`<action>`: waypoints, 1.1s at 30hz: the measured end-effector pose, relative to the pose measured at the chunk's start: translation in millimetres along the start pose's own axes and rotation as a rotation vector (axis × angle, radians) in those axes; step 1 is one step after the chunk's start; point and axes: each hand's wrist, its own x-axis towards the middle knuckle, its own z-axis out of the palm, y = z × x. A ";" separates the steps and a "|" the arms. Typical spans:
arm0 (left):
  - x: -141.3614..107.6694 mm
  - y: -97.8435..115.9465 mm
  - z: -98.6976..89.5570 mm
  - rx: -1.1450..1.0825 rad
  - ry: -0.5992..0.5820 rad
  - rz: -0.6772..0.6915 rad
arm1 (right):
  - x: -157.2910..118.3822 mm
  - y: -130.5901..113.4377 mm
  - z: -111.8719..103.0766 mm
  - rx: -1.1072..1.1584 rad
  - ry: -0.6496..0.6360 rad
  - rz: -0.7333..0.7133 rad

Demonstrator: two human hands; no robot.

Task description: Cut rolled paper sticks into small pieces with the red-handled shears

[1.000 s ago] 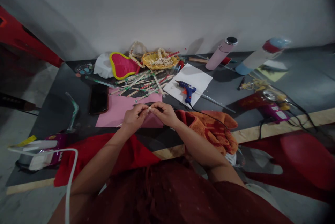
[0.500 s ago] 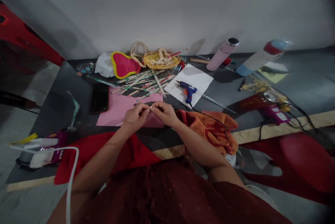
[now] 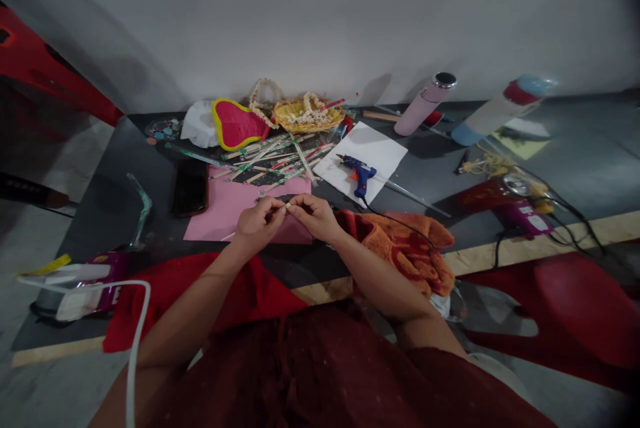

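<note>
My left hand (image 3: pixel 261 220) and my right hand (image 3: pixel 314 216) meet fingertip to fingertip above a pink sheet (image 3: pixel 200 228). Both are closed in a pinch on one tiny pale piece (image 3: pixel 288 205), too small for me to name. Beyond the fingers lies a heap of thin paper strips (image 3: pixel 265 160), whitish with green and red marks. To the right of the heap, a blue glue gun (image 3: pixel 361 175) rests on a white sheet (image 3: pixel 387 146). A yellow woven basket (image 3: pixel 287 123) holding a string of pale beads or folded pieces stands behind the strips.
A phone (image 3: pixel 191 188) lies left of the pink sheet. An orange towel (image 3: pixel 415 241) and a red cloth (image 3: pixel 225 295) lie along the front edge. At the back right stand a pink flask (image 3: pixel 420 108) and a blue-and-white bottle (image 3: pixel 493 111). Cords trail on the right.
</note>
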 end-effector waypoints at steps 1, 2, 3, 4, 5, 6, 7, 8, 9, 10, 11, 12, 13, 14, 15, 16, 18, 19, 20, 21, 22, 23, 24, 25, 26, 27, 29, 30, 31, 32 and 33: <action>0.1 -0.2 0.1 -0.009 -0.004 0.002 | -0.1 0.0 -0.2 -0.001 0.001 0.004; 0.1 -0.1 0.2 -0.015 -0.006 0.004 | -0.1 0.1 -0.4 -0.006 0.000 0.009; 0.1 0.1 0.3 -0.019 -0.006 0.003 | -0.1 0.2 -0.7 -0.011 0.001 0.013; 0.0 0.4 0.4 -0.021 -0.005 0.003 | 0.0 0.3 -0.8 -0.014 0.000 0.014; 0.0 0.9 0.5 -0.020 -0.002 0.002 | 0.1 0.4 -1.0 -0.015 -0.002 0.013; -0.1 1.4 0.7 -0.017 0.005 0.003 | 0.2 0.6 -1.0 -0.014 -0.005 0.011; -0.2 1.8 0.9 -0.015 0.009 0.004 | 0.4 0.7 -1.0 -0.014 -0.007 0.008; -0.2 2.1 1.2 -0.016 0.008 0.006 | 0.5 0.8 -1.0 -0.014 -0.010 0.004; -0.2 2.1 1.5 -0.019 0.005 0.005 | 0.7 1.0 -1.0 -0.016 -0.012 0.002; 0.0 1.9 1.8 -0.021 0.001 0.004 | 0.8 1.3 -1.0 -0.021 -0.017 0.000; 0.2 1.5 2.0 -0.021 -0.004 -0.001 | 1.0 1.8 -1.2 -0.030 -0.021 -0.005; 0.7 0.8 2.0 -0.015 -0.009 -0.006 | 1.1 2.4 -1.6 -0.050 -0.023 -0.012; 1.3 -0.2 1.7 -0.002 -0.011 -0.012 | 1.3 3.4 -2.3 -0.083 -0.023 -0.024; 2.2 -1.4 1.1 0.014 -0.004 -0.018 | 1.6 4.8 -3.2 -0.132 -0.018 -0.045; 3.2 -2.7 -0.1 0.025 0.011 -0.024 | 1.9 6.5 -4.4 -0.196 -0.011 -0.078; 4.4 -4.2 -1.9 0.026 0.031 -0.027 | 2.2 8.5 -5.7 -0.272 -0.007 -0.118; 7.0 -7.3 -6.8 -0.008 0.083 -0.028 | 2.9 12.9 -8.2 -0.447 -0.029 -0.204; 8.3 -8.6 -9.7 -0.033 0.107 -0.025 | 3.2 14.9 -9.0 -0.538 -0.056 -0.236; 9.4 -9.7 -12.6 -0.050 0.133 -0.023 | 3.4 16.5 -9.4 -0.627 -0.089 -0.256; 10.4 -10.5 -15.4 -0.062 0.156 -0.023 | 3.5 17.7 -9.2 -0.710 -0.123 -0.263; 11.2 -10.9 -17.8 -0.067 0.175 -0.024 | 3.5 18.3 -8.6 -0.785 -0.154 -0.263; 11.7 -11.1 -19.7 -0.070 0.188 -0.027 | 3.4 18.4 -7.6 -0.848 -0.178 -0.260; 12.0 -11.1 -21.0 -0.072 0.196 -0.028 | 3.3 18.2 -6.3 -0.900 -0.196 -0.254; 12.1 -11.0 -21.8 -0.074 0.195 -0.027 | 3.3 17.8 -5.0 -0.941 -0.211 -0.250; 12.1 -10.8 -22.1 -0.075 0.192 -0.026 | 3.2 17.3 -3.9 -0.969 -0.223 -0.248; 12.1 -10.7 -21.9 -0.074 0.190 -0.023 | 3.3 16.7 -3.1 -0.986 -0.232 -0.247; 12.0 -11.1 -21.0 -0.072 0.189 -0.015 | 3.8 15.8 -3.0 -0.993 -0.242 -0.246; 12.0 -11.6 -20.4 -0.075 0.191 -0.012 | 4.2 15.2 -3.8 -0.990 -0.240 -0.247; 12.1 -12.4 -19.9 -0.080 0.195 -0.010 | 4.5 14.5 -5.1 -0.988 -0.234 -0.249; 12.3 -13.2 -19.5 -0.085 0.202 -0.007 | 4.8 13.7 -6.8 -0.989 -0.220 -0.249; 12.5 -13.9 -19.3 -0.091 0.207 -0.003 | 4.9 12.6 -8.8 -0.996 -0.203 -0.245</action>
